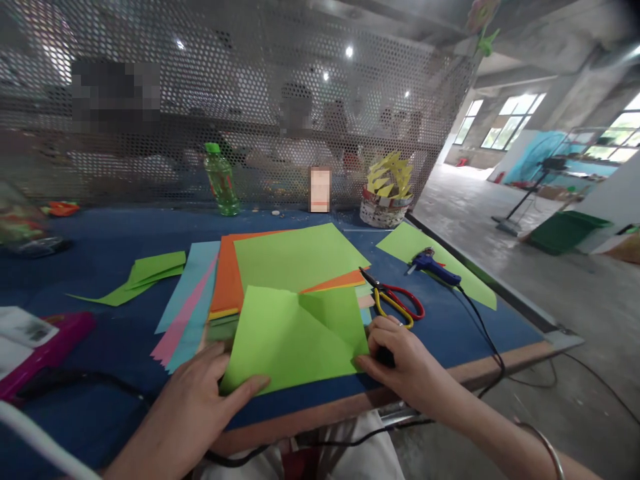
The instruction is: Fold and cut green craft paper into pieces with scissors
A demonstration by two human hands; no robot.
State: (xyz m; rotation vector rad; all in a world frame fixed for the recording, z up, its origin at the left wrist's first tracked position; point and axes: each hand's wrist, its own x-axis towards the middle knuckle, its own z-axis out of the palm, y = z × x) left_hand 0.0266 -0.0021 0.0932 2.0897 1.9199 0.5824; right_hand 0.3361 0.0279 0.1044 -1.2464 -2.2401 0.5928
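Note:
A bright green sheet of paper is held up near the table's front edge, with a crease and a shaded patch at its upper right. My left hand grips its lower left corner, thumb in front and fingers behind. At the right edge, my right hand pinches the same sheet between thumb and fingers. Behind it lies a stack of coloured paper, with a light green sheet over orange paper. Scissors with red and yellow handles rest just beyond my right hand.
A blue glue gun lies on another green sheet at right, its cord crossing the table edge. Blue paper and green strips lie left. A green bottle and a basket stand by the perforated screen.

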